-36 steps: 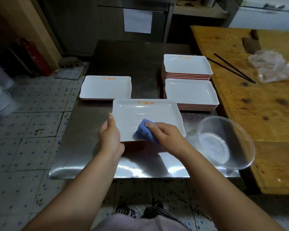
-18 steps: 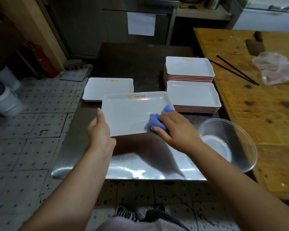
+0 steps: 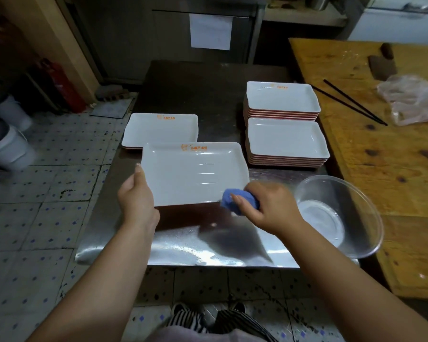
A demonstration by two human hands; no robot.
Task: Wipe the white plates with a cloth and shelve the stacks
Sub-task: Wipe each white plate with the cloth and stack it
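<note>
The left hand (image 3: 137, 198) is gripping the left edge of a white plate (image 3: 193, 174), thumb lying along the rim, and is holding it tilted above the steel table (image 3: 183, 248). The right hand (image 3: 269, 208) is clutching a bunched blue cloth (image 3: 235, 197), fingers curled round it, and is pressing it against the plate's near right corner. The plate's orange logo is sitting at its far edge.

Behind the held plate, a second plate (image 3: 158, 129) is lying on the table's left side, its near edge partly hidden. On the right of the table two stacks are sitting one behind the other: the near stack (image 3: 286, 141) and the far stack (image 3: 282, 98), close together. A clear bowl (image 3: 339, 215) is resting at the table's right front corner, just right of the right hand. On the wooden bench (image 3: 381, 169) beside the table, black chopsticks (image 3: 351, 102) and a crumpled plastic bag (image 3: 413, 99) are lying.
</note>
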